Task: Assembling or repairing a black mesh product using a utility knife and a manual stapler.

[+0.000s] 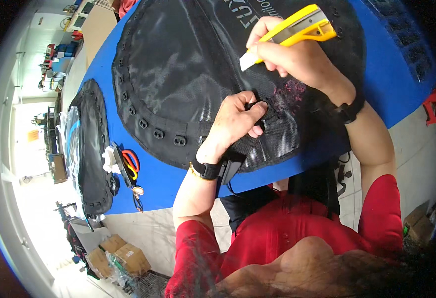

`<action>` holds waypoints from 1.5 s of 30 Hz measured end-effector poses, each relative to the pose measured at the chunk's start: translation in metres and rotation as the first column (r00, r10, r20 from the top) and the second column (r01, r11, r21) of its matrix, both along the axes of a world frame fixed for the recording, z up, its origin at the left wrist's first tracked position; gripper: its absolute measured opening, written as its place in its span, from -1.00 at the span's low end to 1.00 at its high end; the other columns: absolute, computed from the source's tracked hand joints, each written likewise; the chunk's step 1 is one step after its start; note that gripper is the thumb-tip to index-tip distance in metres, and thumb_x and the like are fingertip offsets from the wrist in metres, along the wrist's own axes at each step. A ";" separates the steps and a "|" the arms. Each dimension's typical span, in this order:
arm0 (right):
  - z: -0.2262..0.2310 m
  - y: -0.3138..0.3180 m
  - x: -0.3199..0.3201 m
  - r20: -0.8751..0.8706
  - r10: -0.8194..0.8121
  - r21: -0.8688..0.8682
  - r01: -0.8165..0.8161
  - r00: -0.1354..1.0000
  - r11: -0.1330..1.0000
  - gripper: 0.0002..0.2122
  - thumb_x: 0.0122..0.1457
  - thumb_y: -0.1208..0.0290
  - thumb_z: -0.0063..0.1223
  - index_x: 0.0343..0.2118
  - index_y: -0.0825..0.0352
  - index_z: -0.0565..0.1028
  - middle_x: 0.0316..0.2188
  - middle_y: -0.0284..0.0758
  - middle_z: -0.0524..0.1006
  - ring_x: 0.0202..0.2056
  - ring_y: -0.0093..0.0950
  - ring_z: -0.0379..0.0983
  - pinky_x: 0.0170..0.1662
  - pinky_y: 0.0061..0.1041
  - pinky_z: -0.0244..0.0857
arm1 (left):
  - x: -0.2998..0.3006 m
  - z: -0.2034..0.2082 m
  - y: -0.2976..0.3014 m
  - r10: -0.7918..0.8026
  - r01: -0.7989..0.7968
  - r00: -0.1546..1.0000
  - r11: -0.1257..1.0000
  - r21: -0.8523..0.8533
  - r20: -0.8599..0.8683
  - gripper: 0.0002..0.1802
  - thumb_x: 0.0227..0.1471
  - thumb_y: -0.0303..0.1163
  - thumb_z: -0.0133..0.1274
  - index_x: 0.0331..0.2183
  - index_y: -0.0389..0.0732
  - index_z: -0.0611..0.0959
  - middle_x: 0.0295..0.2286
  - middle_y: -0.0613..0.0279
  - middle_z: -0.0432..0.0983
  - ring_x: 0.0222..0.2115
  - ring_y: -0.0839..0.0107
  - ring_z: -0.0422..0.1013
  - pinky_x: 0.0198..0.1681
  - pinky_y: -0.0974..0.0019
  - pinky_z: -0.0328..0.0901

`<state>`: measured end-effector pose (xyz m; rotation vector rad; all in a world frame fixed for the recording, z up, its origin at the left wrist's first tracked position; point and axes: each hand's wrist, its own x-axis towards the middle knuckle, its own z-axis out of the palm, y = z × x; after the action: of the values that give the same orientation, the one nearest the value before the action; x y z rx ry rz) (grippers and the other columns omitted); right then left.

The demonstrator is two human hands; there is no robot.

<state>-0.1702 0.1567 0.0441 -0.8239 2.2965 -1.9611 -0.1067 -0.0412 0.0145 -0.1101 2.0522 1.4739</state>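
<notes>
The right hand (295, 57) grips a yellow cutter (297, 26) and the left hand (234, 118) pinches black fabric (173, 74) on the blue surface (166, 186), so keep the blade (248, 60) shallow and pointed clear of skin.

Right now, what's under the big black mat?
Blue table shows past the near, left and right edges of the mat. Anything else beneath is covered, so I can't tell.

Over a blue counter (151, 191), the right hand (300, 59) grips a yellow utility knife (297, 26), blade out — the left hand (239, 116) pinches part of a large black fabric piece (173, 64) near pinkish speckles (290, 93). To the left lie an orange-and-yellow-handled tool (131, 163) and a smaller black piece (92, 149).
</notes>
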 end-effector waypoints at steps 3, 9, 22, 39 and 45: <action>-0.020 0.008 -0.009 -0.301 0.054 0.121 -0.019 0.952 0.992 -0.95 0.22 0.46 0.06 -0.31 0.28 0.45 -0.53 -0.44 0.44 -0.53 -0.68 0.38 -0.45 -0.63 0.27 | 0.006 0.002 0.000 0.038 -0.038 0.999 0.999 0.027 -0.002 -0.72 0.20 -0.35 0.11 -0.50 -0.27 0.49 -0.62 0.31 0.49 -0.63 0.56 0.51 -0.57 0.47 0.42; -0.031 0.016 -0.004 -0.502 0.178 0.275 -0.039 0.846 0.961 -0.89 0.06 0.58 0.12 -0.43 0.32 0.39 -0.49 -0.36 0.39 -0.46 -0.47 0.42 -0.36 -0.51 0.31 | 0.008 -0.001 -0.003 0.028 -0.028 1.000 0.999 0.027 0.002 -0.71 0.22 -0.36 0.11 -0.51 -0.26 0.46 -0.63 0.31 0.49 -0.61 0.57 0.52 -0.56 0.47 0.42; -0.035 0.011 0.000 -0.639 0.270 0.450 0.066 0.720 0.891 -0.88 0.06 0.55 0.18 -0.44 0.28 0.42 -0.45 -0.37 0.39 -0.43 -0.47 0.45 -0.34 -0.54 0.35 | 0.010 0.003 0.000 0.070 -0.069 0.997 0.998 -0.005 0.027 -0.78 0.22 -0.39 0.13 -0.45 -0.24 0.51 -0.58 0.36 0.48 -0.62 0.60 0.47 -0.55 0.51 0.37; -0.035 0.014 0.003 -0.619 0.286 0.465 0.048 0.732 0.884 -0.85 0.05 0.54 0.17 -0.42 0.27 0.38 -0.51 -0.33 0.38 -0.47 -0.39 0.45 -0.38 -0.52 0.34 | 0.008 0.002 0.001 0.062 -0.061 0.998 0.998 -0.022 0.032 -0.77 0.23 -0.37 0.12 -0.45 -0.25 0.52 -0.56 0.36 0.50 -0.62 0.60 0.48 -0.56 0.52 0.37; -0.035 0.015 0.001 -0.588 0.289 0.488 0.046 0.755 0.872 -0.85 0.04 0.52 0.18 -0.41 0.26 0.39 -0.49 -0.34 0.39 -0.46 -0.40 0.45 -0.37 -0.50 0.35 | 0.009 0.001 -0.001 0.051 -0.051 0.999 0.999 -0.005 0.016 -0.76 0.23 -0.37 0.12 -0.45 -0.25 0.51 -0.57 0.36 0.49 -0.62 0.60 0.48 -0.57 0.51 0.37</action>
<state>-0.1691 0.1721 0.0089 -1.7319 2.7691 -1.0253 -0.0978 -0.0420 0.0158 -0.1776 2.0536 1.4942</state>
